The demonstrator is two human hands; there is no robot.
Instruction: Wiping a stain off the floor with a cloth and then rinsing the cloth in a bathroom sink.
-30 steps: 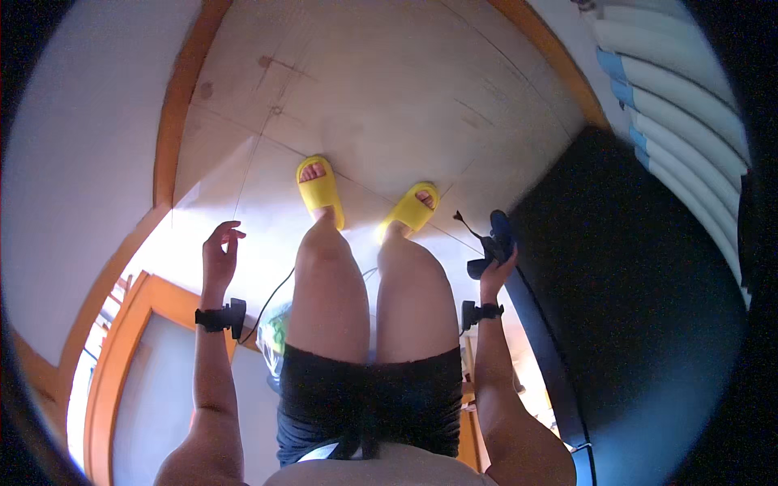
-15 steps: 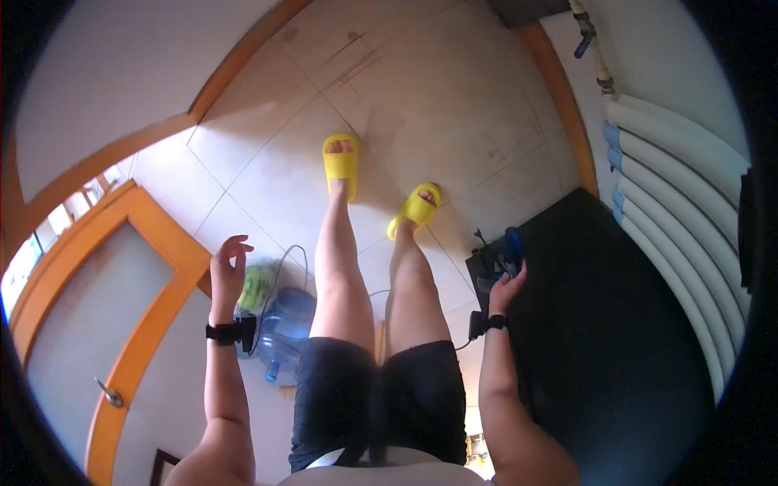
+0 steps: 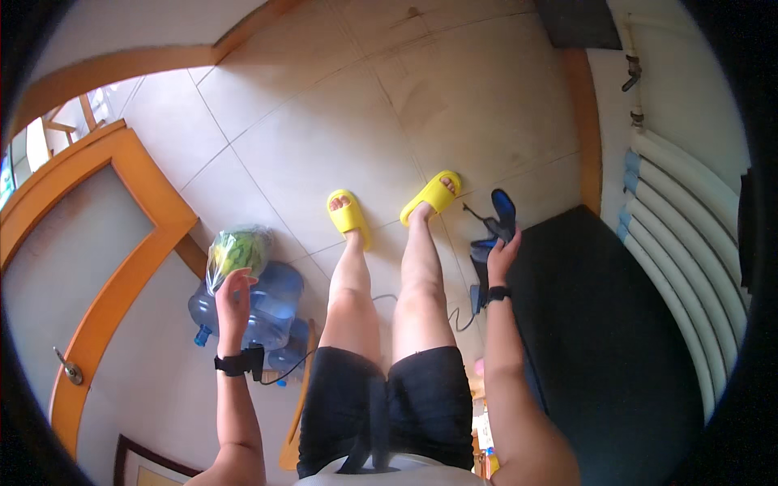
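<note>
My right hand [image 3: 503, 255] grips a pair of black-and-blue sandals [image 3: 503, 212] with a loose strap, beside the near-left edge of a long black surface. One sandal sticks out past my fingers, and the other hangs lower to the left. Nothing is held in my left hand [image 3: 233, 304]; its fingers are loosely bent and apart. In the picture it overlaps a round green melon-like thing in a clear plastic bag [image 3: 239, 249] and large blue water bottles [image 3: 275, 300]. Both wrists wear black bands, with cabled devices near them.
On the left stands an orange-framed glass door [image 3: 158, 243] with a metal handle. The black surface [image 3: 608, 340] runs along the right, with a white radiator [image 3: 681, 259] behind it. Pale tiles [image 3: 308, 138] cover the floor. My feet wear yellow slippers [image 3: 347, 217].
I have stepped and turned, so the door, bottles and black surface sit differently in view. The sandals stay in my right hand, now beyond the black surface's edge. My left hand is lower.
</note>
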